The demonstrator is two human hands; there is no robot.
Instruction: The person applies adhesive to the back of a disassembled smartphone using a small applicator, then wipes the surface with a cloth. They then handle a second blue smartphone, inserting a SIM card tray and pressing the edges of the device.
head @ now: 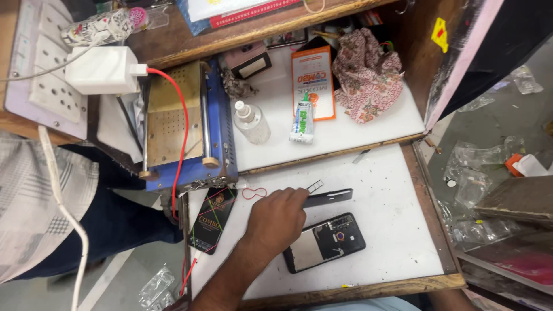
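My left hand has its grip closed on the thin dark phone frame, just above the open phone on the white worktop. I should pull gently. My right hand is hidden.

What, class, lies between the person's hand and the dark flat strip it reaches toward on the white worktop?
Nothing visible. The hand already has its fingertips at the near end of the dark strip. The small SIM tray lies just beyond it, and the opened phone lies to one side, neither in the way.
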